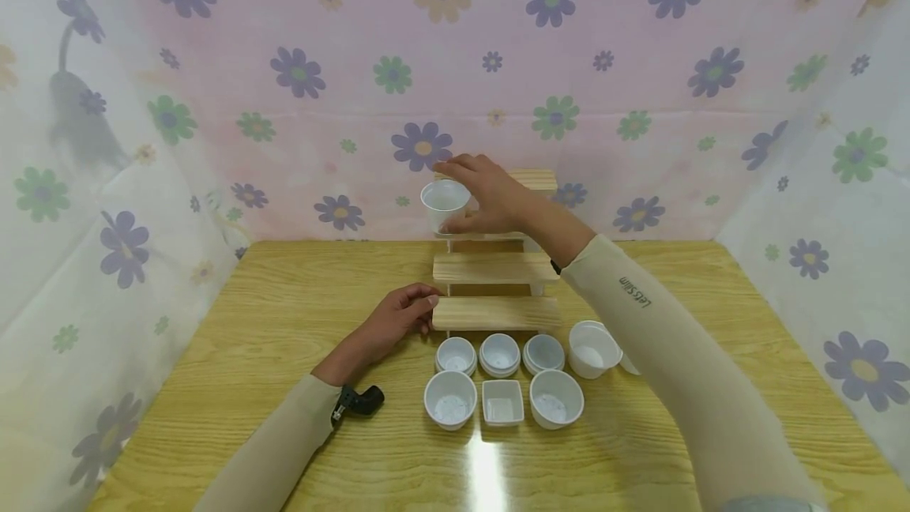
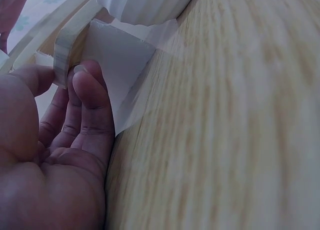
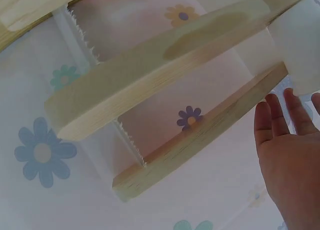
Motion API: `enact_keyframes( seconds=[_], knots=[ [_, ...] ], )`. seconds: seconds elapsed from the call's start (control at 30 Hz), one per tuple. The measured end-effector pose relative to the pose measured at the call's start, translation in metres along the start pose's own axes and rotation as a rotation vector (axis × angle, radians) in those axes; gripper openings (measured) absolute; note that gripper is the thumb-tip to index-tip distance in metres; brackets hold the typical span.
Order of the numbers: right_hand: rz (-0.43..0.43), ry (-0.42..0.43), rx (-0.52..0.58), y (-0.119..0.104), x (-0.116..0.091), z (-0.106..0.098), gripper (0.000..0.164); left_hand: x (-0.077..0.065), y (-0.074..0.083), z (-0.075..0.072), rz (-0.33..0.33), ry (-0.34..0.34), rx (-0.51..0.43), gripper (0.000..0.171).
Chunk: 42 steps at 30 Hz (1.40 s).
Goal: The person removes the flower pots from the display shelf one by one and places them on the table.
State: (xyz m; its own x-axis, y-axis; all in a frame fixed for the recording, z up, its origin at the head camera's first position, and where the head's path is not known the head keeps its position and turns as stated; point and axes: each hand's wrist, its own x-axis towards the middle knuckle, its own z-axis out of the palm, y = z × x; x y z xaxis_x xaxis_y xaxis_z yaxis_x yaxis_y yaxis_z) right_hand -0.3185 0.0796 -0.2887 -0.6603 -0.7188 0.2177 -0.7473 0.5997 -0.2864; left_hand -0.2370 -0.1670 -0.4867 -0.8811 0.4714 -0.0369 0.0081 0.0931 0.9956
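A stepped display stand with pale wooden shelves [image 1: 498, 267] and whitish side supports stands at the back of the table. My right hand [image 1: 496, 200] grips a white plastic pot [image 1: 439, 212] by its side, at the left end of the upper shelves. In the right wrist view the pot [image 3: 302, 52] overlaps the shelf ends above my fingertips. Low on the left, my left hand [image 1: 398, 318] holds the end of the lowest shelf [image 1: 498, 313]. The left wrist view shows thumb and fingers pinching that board end [image 2: 62, 54].
In front of the stand are three small round pots [image 1: 500, 354] in a row. Nearer me, a square pot [image 1: 502, 403] sits between two round ones [image 1: 450, 401]. Another white pot [image 1: 593, 350] stands at the right, partly beside my sleeve. Flowered cloth [image 1: 341, 141] backs the wooden table [image 1: 284, 322].
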Motion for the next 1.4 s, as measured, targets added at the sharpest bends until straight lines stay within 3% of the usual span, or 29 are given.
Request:
enact_keyframes(
  seconds=[0.3,0.73,1.4],
  knots=[
    [-0.010,0.005,-0.039,-0.002,0.004,0.006,0.089,0.001,0.002,0.002,0.002,0.005,-0.023,0.039],
    [-0.002,0.037,0.036,-0.001,0.000,0.005,0.075,0.001,0.000,0.001,-0.009,0.016,-0.008,0.038],
    [-0.027,0.083,0.073,-0.008,-0.021,-0.007,0.073,0.000,-0.001,0.001,-0.001,0.010,-0.008,0.038]
  ],
)
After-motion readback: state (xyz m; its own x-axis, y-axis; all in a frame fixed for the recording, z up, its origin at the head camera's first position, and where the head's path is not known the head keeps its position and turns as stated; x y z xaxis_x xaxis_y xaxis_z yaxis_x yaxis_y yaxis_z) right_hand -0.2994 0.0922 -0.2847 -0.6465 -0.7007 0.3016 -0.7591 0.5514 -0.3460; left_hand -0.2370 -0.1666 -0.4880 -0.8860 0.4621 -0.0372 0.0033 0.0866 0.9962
